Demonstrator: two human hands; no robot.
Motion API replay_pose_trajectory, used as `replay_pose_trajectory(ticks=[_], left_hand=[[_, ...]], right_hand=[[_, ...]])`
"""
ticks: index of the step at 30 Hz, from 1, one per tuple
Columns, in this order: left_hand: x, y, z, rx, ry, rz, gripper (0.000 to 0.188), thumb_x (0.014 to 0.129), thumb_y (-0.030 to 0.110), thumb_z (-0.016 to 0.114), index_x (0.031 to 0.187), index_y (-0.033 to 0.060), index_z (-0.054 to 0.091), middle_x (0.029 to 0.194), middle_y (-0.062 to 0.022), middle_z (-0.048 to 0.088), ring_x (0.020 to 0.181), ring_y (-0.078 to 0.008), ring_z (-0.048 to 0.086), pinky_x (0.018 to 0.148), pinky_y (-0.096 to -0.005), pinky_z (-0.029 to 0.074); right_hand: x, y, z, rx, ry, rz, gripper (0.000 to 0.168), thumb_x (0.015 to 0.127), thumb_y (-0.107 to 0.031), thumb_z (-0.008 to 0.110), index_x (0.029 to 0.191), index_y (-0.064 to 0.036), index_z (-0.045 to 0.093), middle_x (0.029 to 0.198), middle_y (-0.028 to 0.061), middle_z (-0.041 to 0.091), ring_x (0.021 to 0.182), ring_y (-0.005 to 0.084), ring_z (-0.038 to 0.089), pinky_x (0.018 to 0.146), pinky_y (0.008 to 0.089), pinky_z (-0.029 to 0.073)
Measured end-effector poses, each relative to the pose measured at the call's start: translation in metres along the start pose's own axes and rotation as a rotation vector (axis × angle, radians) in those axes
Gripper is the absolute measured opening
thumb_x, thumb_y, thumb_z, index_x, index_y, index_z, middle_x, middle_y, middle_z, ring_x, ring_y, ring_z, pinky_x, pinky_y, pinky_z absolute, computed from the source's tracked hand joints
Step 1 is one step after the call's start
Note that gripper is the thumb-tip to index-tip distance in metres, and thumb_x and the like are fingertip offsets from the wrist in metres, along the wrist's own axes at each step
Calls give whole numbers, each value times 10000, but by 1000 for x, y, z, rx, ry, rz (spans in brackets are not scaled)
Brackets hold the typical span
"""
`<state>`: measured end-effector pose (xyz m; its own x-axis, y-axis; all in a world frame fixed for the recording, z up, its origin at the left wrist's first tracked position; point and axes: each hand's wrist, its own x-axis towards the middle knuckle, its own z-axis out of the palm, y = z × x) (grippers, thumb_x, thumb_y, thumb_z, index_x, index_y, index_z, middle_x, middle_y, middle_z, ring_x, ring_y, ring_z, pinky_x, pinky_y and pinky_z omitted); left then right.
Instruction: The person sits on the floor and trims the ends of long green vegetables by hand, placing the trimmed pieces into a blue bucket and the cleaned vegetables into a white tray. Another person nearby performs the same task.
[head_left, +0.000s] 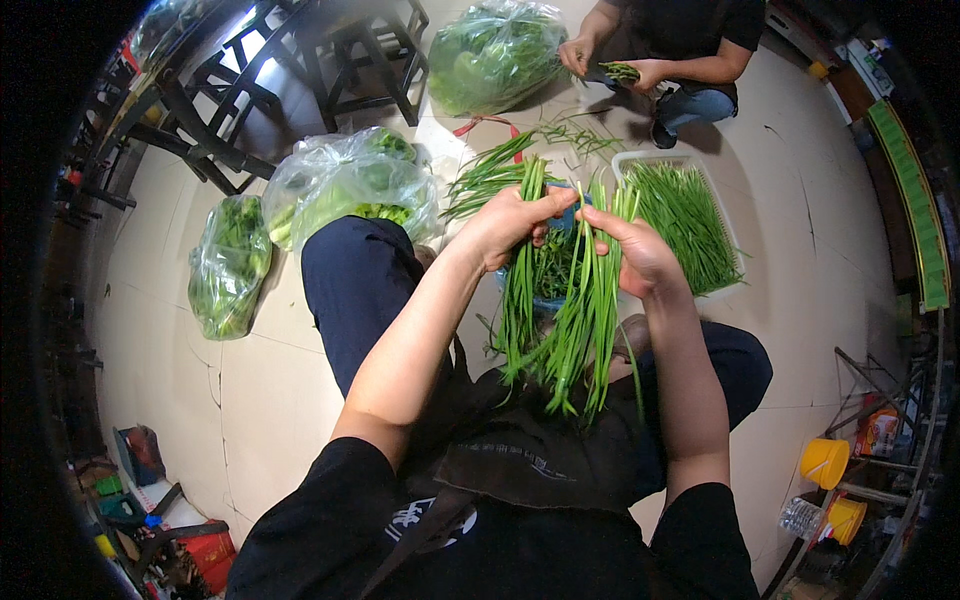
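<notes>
My left hand (525, 219) grips a bunch of green garlic chives (521, 300), its pale stem ends upward and its leaves hanging down. In my right hand (630, 244) is a second bunch of chives (577, 337), draping over my apron (525, 472). Thumbs and fingertips of both hands come close together at the stem ends. Below them, partly hidden, a blue container (559, 217) holds dark green scraps (555, 259). Right of my right hand stands a white plastic basket (652, 157) filled with chives laid lengthwise. More loose chives (487, 180) lie on the floor beyond my left hand.
Clear bags of leafy greens (352, 180), (231, 262) sit at left, with a large bag of greens (495, 56) farther off. Another person (675, 60) squats ahead, holding some green stems. Dark wooden stools (360, 60) stand at upper left. Yellow buckets (825, 463) line the right.
</notes>
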<state>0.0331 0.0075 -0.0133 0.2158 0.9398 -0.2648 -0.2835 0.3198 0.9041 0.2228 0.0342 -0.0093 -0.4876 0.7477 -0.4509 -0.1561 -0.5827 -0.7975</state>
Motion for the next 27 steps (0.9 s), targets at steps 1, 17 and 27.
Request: replay_pose_trajectory(ticks=[1, 17, 27], left_hand=[[-2, 1, 2, -49, -51, 14, 249, 871, 286, 668, 960, 53, 663, 763, 35, 609, 539, -38, 390, 512, -186, 320], [3, 5, -23, -164, 290, 58, 187, 861, 221, 664, 848, 39, 621, 636, 27, 487, 535, -78, 441, 486, -237, 376], [-7, -6, -10, -219, -159, -195, 409, 816, 4, 571, 1202, 54, 443, 872, -38, 559, 711, -95, 561, 610, -258, 522]], right_hand=[[1, 2, 0, 2, -14, -5, 225, 846, -201, 679, 1004, -44, 645, 823, -34, 590, 646, 58, 454, 542, 202, 423], [-2, 9, 6, -90, -60, 11, 220, 897, -211, 620, 1011, -23, 619, 891, 42, 647, 808, 111, 599, 700, 253, 483], [0, 2, 8, 37, -99, -88, 209, 912, -213, 603, 1022, -40, 564, 767, 1, 556, 651, 121, 533, 612, 284, 475]])
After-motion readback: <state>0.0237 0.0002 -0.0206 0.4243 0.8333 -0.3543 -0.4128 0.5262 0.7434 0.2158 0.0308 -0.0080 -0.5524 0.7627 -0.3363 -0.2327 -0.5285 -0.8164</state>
